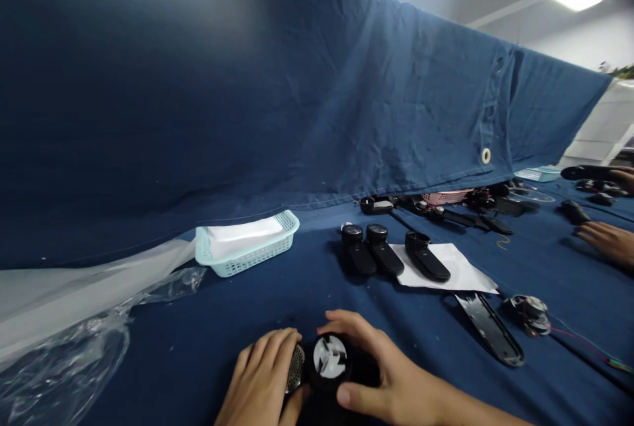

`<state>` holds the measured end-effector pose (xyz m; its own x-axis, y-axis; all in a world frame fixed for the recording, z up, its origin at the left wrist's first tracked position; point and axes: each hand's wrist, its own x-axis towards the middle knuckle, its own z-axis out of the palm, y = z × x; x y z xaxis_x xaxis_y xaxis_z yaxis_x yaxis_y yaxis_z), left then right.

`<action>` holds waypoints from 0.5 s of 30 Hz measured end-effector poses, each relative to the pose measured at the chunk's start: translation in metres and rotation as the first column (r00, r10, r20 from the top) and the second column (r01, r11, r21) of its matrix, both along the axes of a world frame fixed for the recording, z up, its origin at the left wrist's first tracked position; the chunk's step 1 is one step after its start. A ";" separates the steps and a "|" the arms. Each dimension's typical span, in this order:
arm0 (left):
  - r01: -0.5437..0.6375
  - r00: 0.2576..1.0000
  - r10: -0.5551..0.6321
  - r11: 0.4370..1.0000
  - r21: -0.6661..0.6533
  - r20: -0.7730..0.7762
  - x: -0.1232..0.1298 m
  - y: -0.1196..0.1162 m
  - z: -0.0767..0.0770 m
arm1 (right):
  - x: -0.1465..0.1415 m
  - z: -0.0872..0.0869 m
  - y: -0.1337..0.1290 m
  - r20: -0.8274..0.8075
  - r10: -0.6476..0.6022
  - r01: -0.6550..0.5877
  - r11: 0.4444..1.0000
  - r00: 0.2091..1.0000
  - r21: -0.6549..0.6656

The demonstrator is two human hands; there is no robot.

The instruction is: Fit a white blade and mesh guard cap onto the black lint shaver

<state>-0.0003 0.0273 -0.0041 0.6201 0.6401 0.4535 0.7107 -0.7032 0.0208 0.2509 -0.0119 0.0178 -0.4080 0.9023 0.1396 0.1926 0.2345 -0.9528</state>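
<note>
At a workbench draped in blue cloth (208, 340), a person steadies a small black device (331, 366) between both hands at the near edge of the cloth, its round head turned up so the white bladed rotor (329, 355) faces the camera. The right hand (391, 380) curls closed around the device's body from the side, thumb pressed beneath, apparently to keep it from rolling. The left hand (265, 376) has its fingers bent narrowly around a round perforated metal cap (296, 368), held edge-on just beside the rotor and touching the device's head.

Farther back from the device, three similar black units (379, 253) lie side by side with heads pointing away, the rightmost resting on a white sheet of paper (458, 269), as if set out in order. To the device's right lie a bare black housing half (490, 328) and a loose motor with wires (529, 312). Back and to its left stands a pale green basket (247, 255) lined with white, with crumpled clear plastic wrap (74, 340) beyond it. A hanging blue curtain (297, 96) walls off the back of the bench. Another person's hand (607, 241) rests far to the right, near more parts.
</note>
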 end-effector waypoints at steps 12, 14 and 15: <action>-0.035 0.999 0.034 0.999 0.020 0.027 0.002 -0.006 0.002 | 0.002 0.003 -0.004 0.047 0.028 -0.030 0.999 0.998 0.025; -0.082 0.992 0.082 0.997 -0.006 0.091 0.002 -0.009 0.006 | 0.002 0.002 -0.004 0.054 0.024 -0.025 0.999 0.998 0.030; -0.109 0.986 0.110 0.994 -0.021 0.127 0.003 -0.010 0.008 | 0.002 0.002 -0.004 0.069 0.017 -0.019 0.999 0.997 0.036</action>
